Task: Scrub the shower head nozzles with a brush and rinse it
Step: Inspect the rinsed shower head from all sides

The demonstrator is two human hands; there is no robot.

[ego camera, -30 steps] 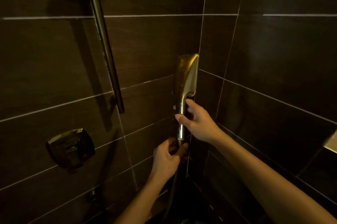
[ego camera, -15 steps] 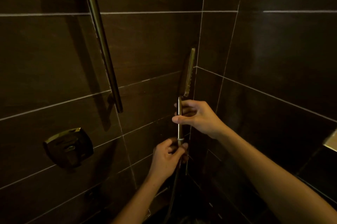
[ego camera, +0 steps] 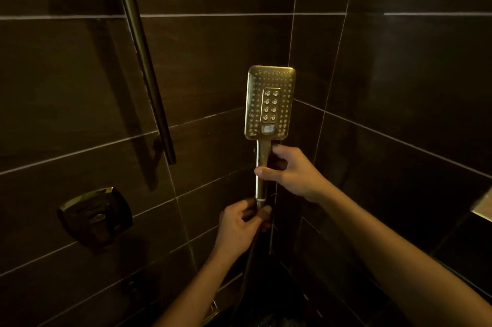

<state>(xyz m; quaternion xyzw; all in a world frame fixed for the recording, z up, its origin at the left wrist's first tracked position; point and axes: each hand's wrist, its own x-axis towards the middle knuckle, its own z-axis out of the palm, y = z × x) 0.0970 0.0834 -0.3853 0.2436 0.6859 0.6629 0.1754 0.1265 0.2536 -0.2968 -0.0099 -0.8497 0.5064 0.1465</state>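
Both forearms are showing bare; left hand [ego camera: 239, 225] and right hand [ego camera: 292, 173] are wearing no gloves or jewellery.

We're inside a home shower stall, dimly lit. Large dark wall tiles [ego camera: 218, 55] with pale grout lines meet at a corner straight ahead. A brass-toned slide bar [ego camera: 143, 60] angles down the left wall, a matching square valve handle [ego camera: 94, 216] sits below it, and a rectangular handheld shower head [ego camera: 270, 101] shows its nozzle face, its hose [ego camera: 246, 270] dropping below.
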